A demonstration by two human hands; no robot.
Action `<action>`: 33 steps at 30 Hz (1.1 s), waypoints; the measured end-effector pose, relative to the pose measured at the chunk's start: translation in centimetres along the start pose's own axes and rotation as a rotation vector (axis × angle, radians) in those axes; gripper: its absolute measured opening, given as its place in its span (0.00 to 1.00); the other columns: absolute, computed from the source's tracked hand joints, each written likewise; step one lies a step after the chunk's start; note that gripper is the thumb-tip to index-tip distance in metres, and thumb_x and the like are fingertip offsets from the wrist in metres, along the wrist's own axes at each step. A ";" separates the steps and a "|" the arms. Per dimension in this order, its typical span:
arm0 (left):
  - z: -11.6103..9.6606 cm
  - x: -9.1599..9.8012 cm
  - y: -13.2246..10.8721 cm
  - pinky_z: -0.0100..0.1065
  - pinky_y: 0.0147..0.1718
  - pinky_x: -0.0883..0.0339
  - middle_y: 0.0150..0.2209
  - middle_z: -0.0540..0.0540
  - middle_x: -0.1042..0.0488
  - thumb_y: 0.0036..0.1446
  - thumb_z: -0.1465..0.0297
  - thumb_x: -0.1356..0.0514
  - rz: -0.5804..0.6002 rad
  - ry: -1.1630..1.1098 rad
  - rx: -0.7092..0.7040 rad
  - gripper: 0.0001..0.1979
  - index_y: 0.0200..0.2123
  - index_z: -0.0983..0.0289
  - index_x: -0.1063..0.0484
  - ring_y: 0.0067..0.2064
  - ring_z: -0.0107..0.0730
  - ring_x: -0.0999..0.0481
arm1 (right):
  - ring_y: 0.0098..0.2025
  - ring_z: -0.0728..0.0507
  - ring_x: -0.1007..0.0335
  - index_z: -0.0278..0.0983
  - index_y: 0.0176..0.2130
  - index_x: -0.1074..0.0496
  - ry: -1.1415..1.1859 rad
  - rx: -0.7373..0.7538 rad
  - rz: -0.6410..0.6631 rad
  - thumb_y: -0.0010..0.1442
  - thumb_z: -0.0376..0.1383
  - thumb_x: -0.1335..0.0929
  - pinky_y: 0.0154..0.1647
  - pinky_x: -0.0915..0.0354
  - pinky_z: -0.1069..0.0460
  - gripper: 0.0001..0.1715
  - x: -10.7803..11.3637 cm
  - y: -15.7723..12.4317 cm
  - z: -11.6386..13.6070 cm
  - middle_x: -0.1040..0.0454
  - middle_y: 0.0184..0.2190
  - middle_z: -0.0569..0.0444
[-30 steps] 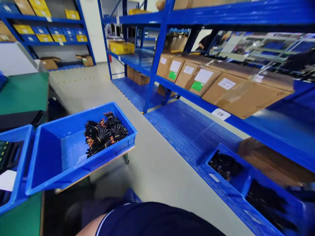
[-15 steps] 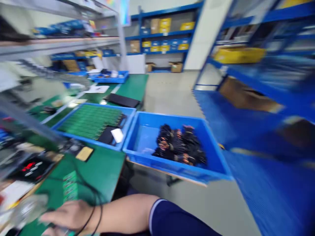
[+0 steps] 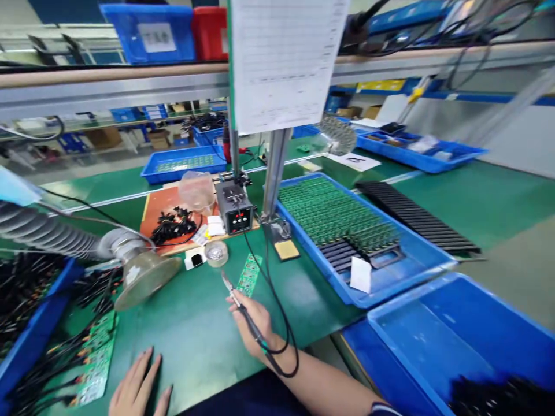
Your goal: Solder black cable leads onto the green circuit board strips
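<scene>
My right hand [image 3: 254,323] is closed around a soldering iron [image 3: 248,319], its tip pointing up and away from me. The iron's black cable loops over my wrist. Just beyond that hand, partly covered by it, a green circuit board panel [image 3: 250,275] lies on the green mat. My left hand [image 3: 135,386] rests flat on the mat with its fingers spread and nothing in it. Left of it lies another circuit board panel [image 3: 97,361] with black cables attached along it.
A fume extractor hood [image 3: 147,274] stands at left, near a blue bin of cables [image 3: 39,312]. Ahead are a soldering station [image 3: 234,211] and a solder spool [image 3: 215,253]. A blue tray of boards [image 3: 359,297] and a blue bin [image 3: 416,335] lie right. A paper sheet [image 3: 286,69] hangs above.
My view has swung left from the aisle to the bench. My left hand has come into view on the mat. The soldering iron in my right hand now shows clearly.
</scene>
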State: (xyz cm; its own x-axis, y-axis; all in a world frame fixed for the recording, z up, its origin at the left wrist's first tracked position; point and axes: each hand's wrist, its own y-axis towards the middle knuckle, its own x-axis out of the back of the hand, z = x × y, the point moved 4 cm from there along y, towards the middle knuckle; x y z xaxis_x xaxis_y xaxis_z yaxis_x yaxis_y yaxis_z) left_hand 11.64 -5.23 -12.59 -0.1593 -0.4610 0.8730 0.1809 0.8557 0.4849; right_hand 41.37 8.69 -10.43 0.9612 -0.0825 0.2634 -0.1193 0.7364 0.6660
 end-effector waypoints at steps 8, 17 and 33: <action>-1.5 1.3 -0.1 0.55 0.60 0.30 0.68 0.64 0.35 0.63 0.64 0.38 0.130 -0.068 0.106 0.28 0.65 0.58 0.33 0.68 0.56 0.34 | 0.50 0.37 0.19 0.38 0.69 0.38 -0.418 -0.067 0.095 0.74 0.41 0.36 0.52 0.23 0.46 0.28 2.1 -0.9 -4.1 0.21 0.53 0.43; 3.6 4.8 -1.7 0.49 0.55 0.25 0.56 0.61 0.22 0.66 0.68 0.40 -0.077 -0.330 0.332 0.15 0.56 0.57 0.26 0.57 0.47 0.22 | 0.60 0.36 0.26 0.45 0.70 0.40 -0.374 0.258 0.498 0.73 0.30 0.38 0.53 0.24 0.45 0.31 -1.3 -4.5 -0.2 0.26 0.60 0.45; 20.9 -1.0 15.5 0.46 0.49 0.26 0.45 0.57 0.22 0.67 0.62 0.37 -0.054 -0.342 0.706 0.13 0.46 0.66 0.25 0.46 0.39 0.21 | 0.56 0.36 0.23 0.48 0.66 0.32 -0.320 0.248 0.435 0.73 0.34 0.40 0.48 0.21 0.44 0.26 -4.0 -3.8 -1.1 0.25 0.58 0.47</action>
State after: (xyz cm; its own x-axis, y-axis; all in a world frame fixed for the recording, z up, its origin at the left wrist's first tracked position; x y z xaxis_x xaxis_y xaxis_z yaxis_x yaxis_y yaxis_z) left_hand -5.68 13.39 -7.03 -0.4610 -0.5062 0.7289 -0.4771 0.8339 0.2774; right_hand 38.28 6.97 -14.72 0.6929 -0.0346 0.7202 -0.5770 0.5723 0.5827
